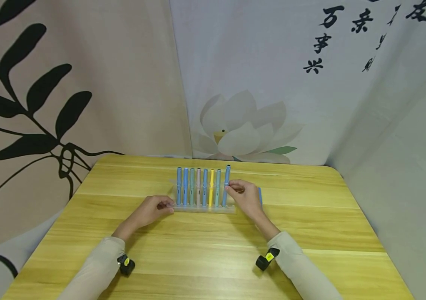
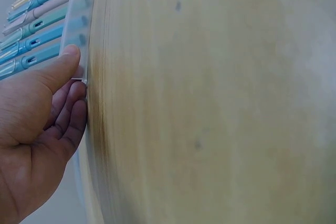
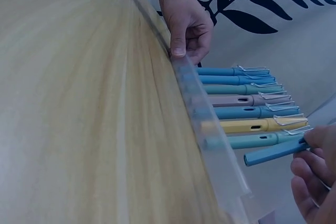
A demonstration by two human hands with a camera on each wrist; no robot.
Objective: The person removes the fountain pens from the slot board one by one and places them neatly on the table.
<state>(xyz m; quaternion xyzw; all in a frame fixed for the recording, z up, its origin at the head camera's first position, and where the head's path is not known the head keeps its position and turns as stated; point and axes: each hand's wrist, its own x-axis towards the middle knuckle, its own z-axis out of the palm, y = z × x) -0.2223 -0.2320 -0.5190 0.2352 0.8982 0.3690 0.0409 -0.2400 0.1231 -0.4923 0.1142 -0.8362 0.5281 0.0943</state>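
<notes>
A clear plastic pen stand (image 1: pixel 204 209) holds a row of upright capped pens in blue, green, pink and yellow, among them a yellow pen (image 3: pixel 262 125). My left hand (image 1: pixel 156 207) grips the stand's left end, the thumb on its face and the other fingers curled at its edge. With thumb and fingertips my right hand (image 1: pixel 245 196) pinches a blue pen (image 1: pixel 226 183) at the row's right end. In the right wrist view, this pen's lower end stands apart from the stand (image 3: pixel 223 174), beside a light green pen (image 3: pixel 252 140). The pinched pen reaches slightly higher than the others.
Behind my right hand a blue object (image 1: pixel 260 195) shows, mostly hidden. The wooden table (image 1: pixel 198 258) ends at a back edge near a printed curtain (image 1: pixel 145 83). Each wrist wears a small black camera, such as the right one (image 1: pixel 267 259).
</notes>
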